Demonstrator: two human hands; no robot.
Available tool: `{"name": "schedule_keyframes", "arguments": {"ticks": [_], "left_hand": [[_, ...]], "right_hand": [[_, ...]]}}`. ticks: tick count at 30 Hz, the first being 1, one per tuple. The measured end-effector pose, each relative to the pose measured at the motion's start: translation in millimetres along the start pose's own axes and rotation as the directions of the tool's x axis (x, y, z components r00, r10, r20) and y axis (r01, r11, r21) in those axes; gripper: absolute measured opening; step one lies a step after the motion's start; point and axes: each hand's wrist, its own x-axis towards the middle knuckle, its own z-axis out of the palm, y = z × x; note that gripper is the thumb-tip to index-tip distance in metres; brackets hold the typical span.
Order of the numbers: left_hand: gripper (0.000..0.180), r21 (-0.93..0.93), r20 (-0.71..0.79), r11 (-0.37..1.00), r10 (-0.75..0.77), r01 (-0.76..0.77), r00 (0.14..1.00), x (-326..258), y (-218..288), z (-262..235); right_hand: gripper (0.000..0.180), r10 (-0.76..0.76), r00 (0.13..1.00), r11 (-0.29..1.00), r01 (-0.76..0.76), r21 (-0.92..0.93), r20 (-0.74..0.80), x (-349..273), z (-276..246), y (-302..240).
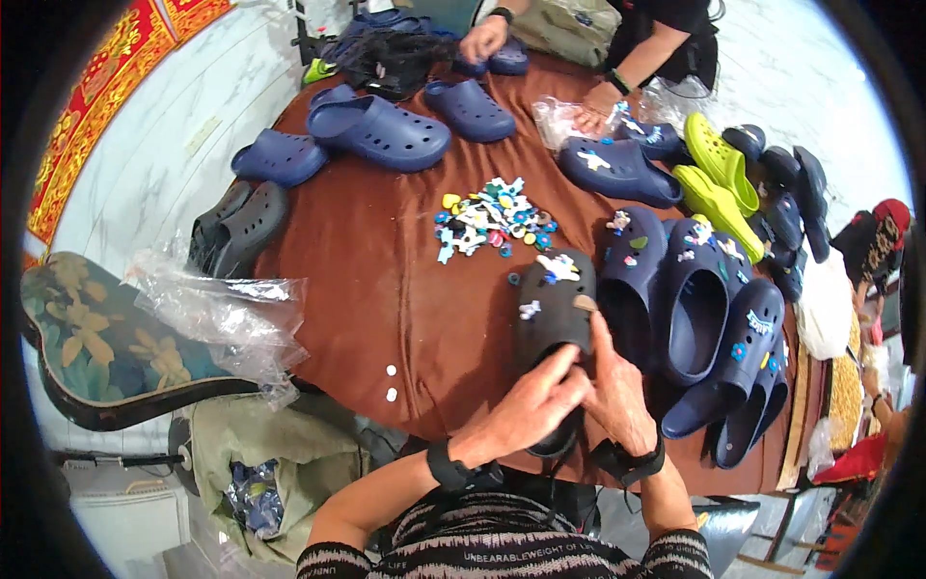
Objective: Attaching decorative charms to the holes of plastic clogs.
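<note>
A black clog (552, 323) sits in front of me on the table, its toe pointing away. White shapes and a tan charm (585, 303) are fixed on its top. My left hand (526, 398) reaches over the heel opening, its fingers closed and their tips partly hidden in the shoe. Along the clog's right side lies my right hand (620, 400), index finger stretched forward up to the tan charm, the other fingers curled at the shoe. Just beyond the toe is a pile of small colourful shoe charms (492, 220).
Navy clogs with charms (696, 323) stand close on the right, lime clogs (719, 207) behind them. Plain navy clogs (378, 133) line the far left. A co-worker's hand (598, 108) rests by a plastic bag across the brown-covered table (376, 280). A flowered chair back (125, 338) is at left.
</note>
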Motion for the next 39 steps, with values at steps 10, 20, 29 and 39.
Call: {"name": "schedule_keyframes", "arguments": {"ticks": [10,20,29,39], "left_hand": [[0.022,0.455,0.009,0.878,0.162,-0.148,0.987,-10.8,9.1,-42.8],[0.029,0.558,-0.060,0.829,-0.004,0.036,0.998,-17.8,-26.7,-75.4],[0.054,0.510,0.092,0.860,-0.026,-0.025,0.995,36.8,-32.9,-37.6],[0.106,0.342,0.201,0.929,-0.217,0.139,0.955,110.0,-43.1,-28.1]], "right_hand": [[0.055,0.043,0.877,0.968,-0.155,-0.197,-0.479,-39.0,-5.2,96.7],[0.053,0.065,0.919,0.981,-0.129,-0.143,-0.389,-32.0,9.5,83.4],[0.051,0.071,0.918,0.984,-0.129,-0.122,-0.391,-39.0,-23.4,62.6],[0.013,-0.036,0.878,0.997,-0.004,-0.083,-0.477,-65.6,-43.9,82.1]]}}
